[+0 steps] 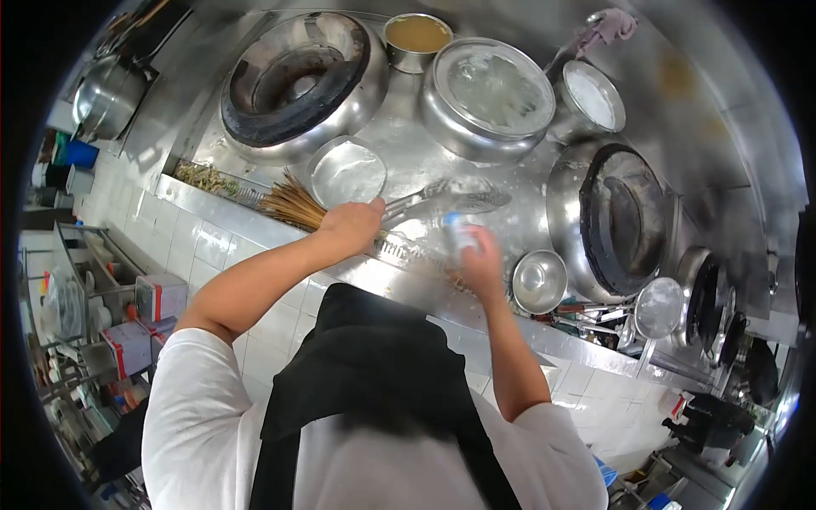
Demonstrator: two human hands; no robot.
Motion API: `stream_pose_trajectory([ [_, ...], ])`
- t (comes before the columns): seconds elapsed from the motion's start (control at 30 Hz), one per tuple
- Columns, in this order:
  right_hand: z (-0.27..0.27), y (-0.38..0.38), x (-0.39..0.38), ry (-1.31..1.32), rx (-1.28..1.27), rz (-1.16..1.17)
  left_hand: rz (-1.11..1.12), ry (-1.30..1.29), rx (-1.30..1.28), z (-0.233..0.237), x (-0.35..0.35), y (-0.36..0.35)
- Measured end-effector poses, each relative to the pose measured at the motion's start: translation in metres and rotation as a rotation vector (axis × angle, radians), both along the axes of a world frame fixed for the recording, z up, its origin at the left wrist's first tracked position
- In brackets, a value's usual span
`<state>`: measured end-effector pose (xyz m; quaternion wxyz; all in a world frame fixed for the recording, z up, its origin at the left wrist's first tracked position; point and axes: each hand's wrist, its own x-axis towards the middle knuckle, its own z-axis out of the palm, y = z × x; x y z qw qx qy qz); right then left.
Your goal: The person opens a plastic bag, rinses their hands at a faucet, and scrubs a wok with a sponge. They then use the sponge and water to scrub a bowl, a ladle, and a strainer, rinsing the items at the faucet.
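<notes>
My left hand point(353, 228) is closed at the handle end of a shiny metal cooking utensil point(476, 197), whose broad head points right over the steel counter. A bamboo wok brush point(293, 204) lies by that hand, its bristles fanned to the left. Just beyond my fingers rests a round metal strainer point(348, 172). My right hand point(483, 263), smeared by motion, is closed around a small white bottle-like thing with a blue top point(457, 228), held close over the counter near the utensil.
Wok burners point(361, 93) point(557, 200) flank a large water-filled pot point(500, 85). Behind stand a pot of yellowish liquid point(416, 36) and a pan of white contents point(592, 95). A metal bowl point(540, 281) sits right of my right hand. Food scraps point(206, 179) line the front gutter.
</notes>
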<state>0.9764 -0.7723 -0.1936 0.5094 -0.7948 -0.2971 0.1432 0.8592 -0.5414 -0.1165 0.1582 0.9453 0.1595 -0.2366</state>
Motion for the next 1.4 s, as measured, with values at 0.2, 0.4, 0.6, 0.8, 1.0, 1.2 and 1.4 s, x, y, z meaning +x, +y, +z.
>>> stream_pose_trajectory([
  [0.2, 0.024, -0.016, 0.057, -0.397, -0.146, -0.226, -0.1, -0.214, 0.062, -0.013, -0.006, 0.007],
  [0.4, -0.041, -0.011, 0.062, 0.042, -0.068, -0.088, 0.689, 0.162, -1.339, -0.052, 0.027, -0.003],
  [0.6, -0.05, 0.037, -0.011, -0.354, 0.041, -0.083, 0.803, 0.146, -1.461, -0.052, 0.047, -0.027],
  [0.8, -0.055, 0.042, 0.033, -0.361, -0.016, -0.227, 0.705, 0.376, -1.528, -0.049, 0.04, -0.026],
  [1.0, -0.012, 0.051, 0.015, -0.475, -0.033, 0.059, 0.674, 0.326, -1.406, -0.04, 0.031, -0.03],
  [1.2, -0.06, 0.049, 0.078, 0.058, 0.103, -0.119, 0.579, 0.281, -1.251, -0.03, 0.023, -0.036],
  [1.4, -0.126, 0.041, 0.048, 0.445, 0.139, -0.406, 0.625, -0.255, -1.288, -0.087, 0.035, -0.044],
])
